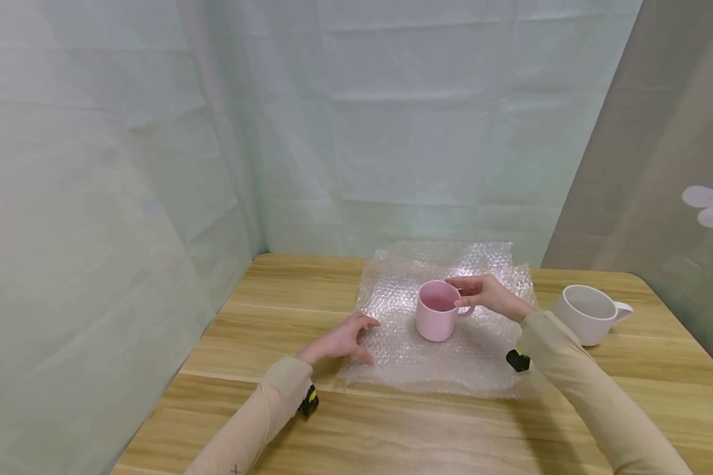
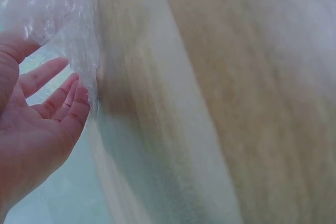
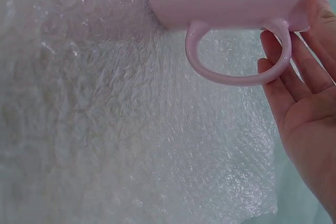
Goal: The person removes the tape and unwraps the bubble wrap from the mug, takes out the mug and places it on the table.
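Note:
A pink mug (image 1: 435, 323) stands upright on a sheet of bubble wrap (image 1: 392, 359). My right hand (image 1: 488, 295) holds the mug at its rim and handle side. Seen from the right wrist, the thumb lies along the rim while other fingers (image 3: 278, 90) reach behind the handle (image 3: 231, 81). My left hand (image 1: 346, 336) is at the left edge of the bubble wrap, its fingers spread and gently bent. The left wrist view shows the wrap's edge (image 2: 86, 51) hanging by those fingertips, with nothing gripped between thumb and fingers.
A white mug (image 1: 588, 316) stands on the wooden table (image 1: 261, 323) to the right, beyond the right forearm, its handle pointing right. Pale curtains (image 1: 416, 145) rise behind the table and on the left side. A brownish panel with a flower hangs at the right.

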Demonstrator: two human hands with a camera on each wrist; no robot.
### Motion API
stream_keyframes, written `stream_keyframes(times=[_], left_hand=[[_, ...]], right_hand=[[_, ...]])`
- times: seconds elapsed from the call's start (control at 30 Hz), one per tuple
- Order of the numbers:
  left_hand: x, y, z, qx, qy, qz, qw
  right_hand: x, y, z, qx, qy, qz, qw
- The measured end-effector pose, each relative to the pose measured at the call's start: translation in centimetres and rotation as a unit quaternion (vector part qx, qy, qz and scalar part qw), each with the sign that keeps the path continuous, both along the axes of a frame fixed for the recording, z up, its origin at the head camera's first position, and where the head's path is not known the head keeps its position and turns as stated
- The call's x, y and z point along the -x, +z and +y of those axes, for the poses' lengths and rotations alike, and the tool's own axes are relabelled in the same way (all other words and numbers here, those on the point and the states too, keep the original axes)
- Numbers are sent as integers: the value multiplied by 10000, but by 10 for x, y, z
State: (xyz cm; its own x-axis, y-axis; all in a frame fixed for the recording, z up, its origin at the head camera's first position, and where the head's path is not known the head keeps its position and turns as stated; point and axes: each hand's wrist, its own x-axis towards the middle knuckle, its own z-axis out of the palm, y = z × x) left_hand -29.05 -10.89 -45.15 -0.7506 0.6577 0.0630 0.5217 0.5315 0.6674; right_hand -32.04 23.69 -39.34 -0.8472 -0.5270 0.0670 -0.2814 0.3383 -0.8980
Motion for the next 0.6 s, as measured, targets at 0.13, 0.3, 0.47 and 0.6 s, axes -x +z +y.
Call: stream_keyframes(times=[0.13, 0.3, 0.47, 0.6], left_hand=[[1, -2, -1, -25, -80, 15, 10000], [1, -2, 0, -85, -116, 2, 9999], [1, -1, 0, -88, -62, -38, 9999], [1, -2, 0, -52, -20, -65, 10000]], right_hand=[[-1, -2, 3, -57, -156, 37, 9999], [-2, -5, 10, -124, -212, 255, 9994], [-2, -10, 17, -235, -193, 406, 9987], [-2, -13, 19, -169, -155, 435, 9988]])
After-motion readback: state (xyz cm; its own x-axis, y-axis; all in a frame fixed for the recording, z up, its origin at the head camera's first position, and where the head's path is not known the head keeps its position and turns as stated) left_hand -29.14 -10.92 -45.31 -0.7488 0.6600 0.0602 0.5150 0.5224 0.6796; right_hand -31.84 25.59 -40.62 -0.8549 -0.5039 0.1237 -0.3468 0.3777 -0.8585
